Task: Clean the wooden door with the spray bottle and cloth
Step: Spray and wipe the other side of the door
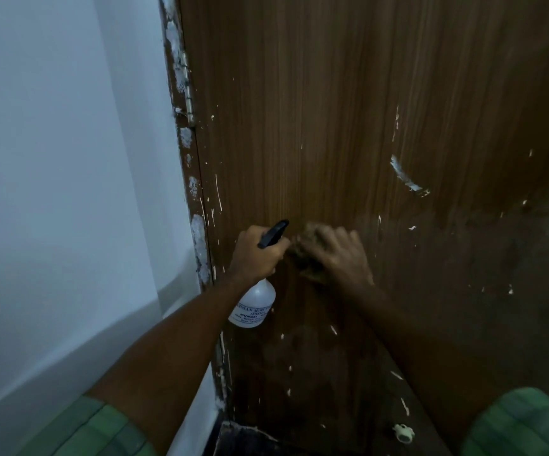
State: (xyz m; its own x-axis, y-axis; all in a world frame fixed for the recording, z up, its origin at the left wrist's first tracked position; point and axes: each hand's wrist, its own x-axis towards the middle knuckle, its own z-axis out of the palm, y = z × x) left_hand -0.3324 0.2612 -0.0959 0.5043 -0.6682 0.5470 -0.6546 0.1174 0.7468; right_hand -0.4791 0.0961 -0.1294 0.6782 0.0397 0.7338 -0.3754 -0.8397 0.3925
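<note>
Left hand [255,255] grips the neck of the spray bottle [253,304], just left of the cloth; black nozzle up, white body hanging below the fist. Right hand [335,255] presses a dark, blurred cloth [302,255] against the wooden door [316,110], fingers curled over it. Hinge [187,87] sits above the cloth, to its left, on the door's edge. White paint flecks dot the door.

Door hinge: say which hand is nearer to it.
Left. The left hand, gripping the spray bottle, sits below the hinge close to the door's hinged edge. The right hand, pressing the cloth, lies farther right on the panel.
</note>
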